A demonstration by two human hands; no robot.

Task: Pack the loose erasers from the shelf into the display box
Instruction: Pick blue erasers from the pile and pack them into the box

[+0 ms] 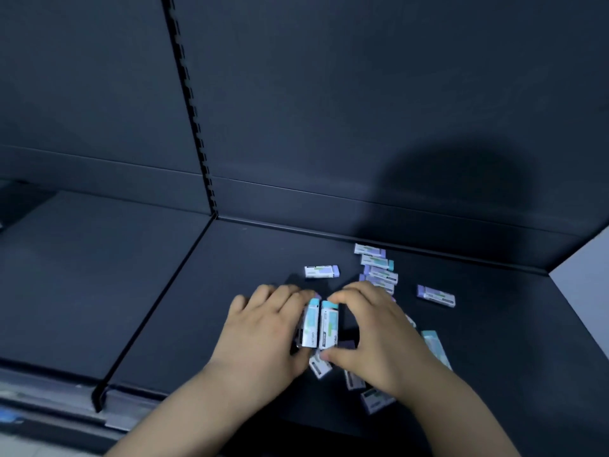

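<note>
Several small white erasers with teal or purple ends lie loose on the dark shelf (230, 291). My left hand (263, 328) and my right hand (372, 331) face each other at the shelf's middle and together hold a bunch of upright erasers (321, 326), fingers curled over the tops and thumbs at the bottoms. More erasers lie in a row (377, 265) behind my right hand, one alone (321, 271) behind my left, one (435, 295) to the right, and others (375, 399) under my right wrist. No display box is in view.
The shelf has a dark back panel and a slotted upright post (194, 127) on the left. A divider (155, 311) separates a neighbouring shelf section on the left. The front edge carries a price rail (66, 400). A pale wall (583, 268) shows at far right.
</note>
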